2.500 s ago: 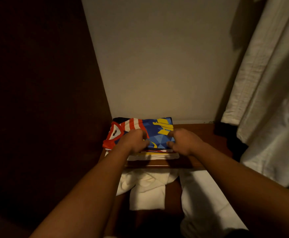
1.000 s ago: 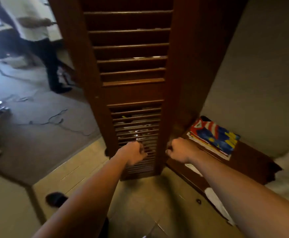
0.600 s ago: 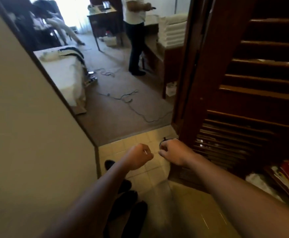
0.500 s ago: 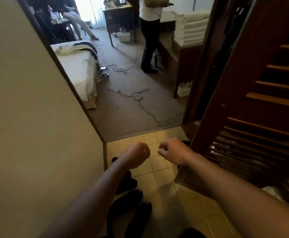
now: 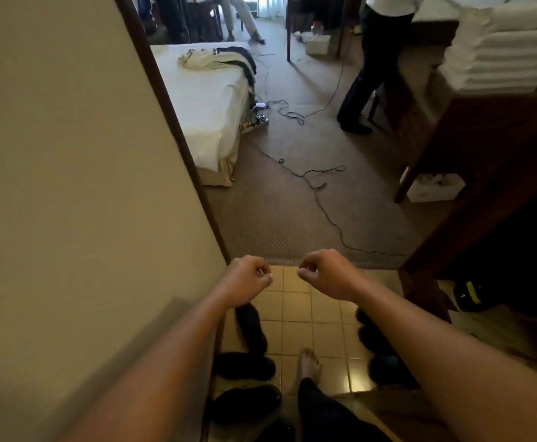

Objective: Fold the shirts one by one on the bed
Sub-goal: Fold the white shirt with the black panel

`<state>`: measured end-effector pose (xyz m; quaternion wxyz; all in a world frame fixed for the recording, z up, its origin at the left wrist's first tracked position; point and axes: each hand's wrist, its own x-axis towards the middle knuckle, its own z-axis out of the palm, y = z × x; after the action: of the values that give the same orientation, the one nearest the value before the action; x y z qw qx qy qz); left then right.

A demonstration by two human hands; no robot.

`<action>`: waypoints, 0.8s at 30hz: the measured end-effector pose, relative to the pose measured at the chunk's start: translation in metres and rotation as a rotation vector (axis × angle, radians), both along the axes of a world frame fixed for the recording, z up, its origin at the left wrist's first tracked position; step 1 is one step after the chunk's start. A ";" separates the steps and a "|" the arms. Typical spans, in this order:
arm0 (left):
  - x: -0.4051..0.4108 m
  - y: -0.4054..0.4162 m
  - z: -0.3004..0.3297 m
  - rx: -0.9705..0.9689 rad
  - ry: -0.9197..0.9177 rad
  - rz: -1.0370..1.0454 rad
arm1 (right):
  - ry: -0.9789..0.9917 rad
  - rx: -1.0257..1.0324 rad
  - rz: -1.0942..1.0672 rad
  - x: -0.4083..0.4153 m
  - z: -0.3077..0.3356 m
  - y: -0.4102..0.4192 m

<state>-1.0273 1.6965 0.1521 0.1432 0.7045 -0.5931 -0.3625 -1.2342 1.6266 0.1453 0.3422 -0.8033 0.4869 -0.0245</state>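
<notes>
The view has swung off the slatted door toward the room; both hands, left and right, hang loosely curled and empty over glossy square tiles. Ahead, rumpled shirts lie on the white bed. Thin cables snake across textured carpet; folded towels stack on a wooden surface.

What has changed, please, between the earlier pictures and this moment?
The left hand and right hand let go of the folded blue, red and yellow shirt left on the closet shelf. The view turned toward the white-sheeted bed. Both hands stay loosely curled, holding nothing.
</notes>
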 end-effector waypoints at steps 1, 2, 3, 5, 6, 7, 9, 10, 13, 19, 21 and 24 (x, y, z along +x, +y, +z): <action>0.007 -0.027 -0.001 -0.010 -0.002 0.034 | -0.001 0.017 -0.008 0.004 -0.006 -0.032; 0.010 -0.044 0.002 -0.001 -0.006 0.059 | 0.006 0.050 -0.022 0.006 -0.008 -0.054; 0.014 -0.061 0.001 0.004 -0.015 0.073 | 0.006 0.080 -0.029 0.006 -0.011 -0.076; 0.023 -0.100 0.002 0.021 -0.035 0.083 | 0.014 0.099 -0.039 0.010 -0.016 -0.123; 0.029 -0.121 0.002 0.025 -0.039 0.097 | 0.013 0.103 -0.044 0.014 -0.017 -0.148; 0.033 -0.135 0.002 0.030 -0.043 0.106 | 0.015 0.100 -0.048 0.015 -0.016 -0.164; 0.039 -0.166 0.000 0.049 -0.022 0.107 | 0.020 0.108 -0.038 0.020 -0.013 -0.195; 0.041 -0.180 -0.001 0.062 -0.019 0.102 | 0.020 0.110 -0.029 0.022 -0.011 -0.208; 0.052 -0.232 -0.005 0.078 0.009 0.125 | 0.016 0.102 -0.009 0.034 -0.007 -0.256; 0.081 -0.345 0.003 0.061 0.055 0.077 | -0.004 0.105 0.006 0.061 -0.003 -0.364; 0.099 -0.388 0.004 0.060 0.033 0.053 | -0.010 0.112 -0.011 0.079 -0.003 -0.408; 0.137 -0.464 0.004 0.061 0.015 0.058 | -0.015 0.111 -0.029 0.117 -0.002 -0.483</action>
<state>-0.8898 1.2328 0.1565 0.1366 0.7227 -0.5599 -0.3815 -1.1170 1.1435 0.1432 0.3894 -0.7758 0.4964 -0.0082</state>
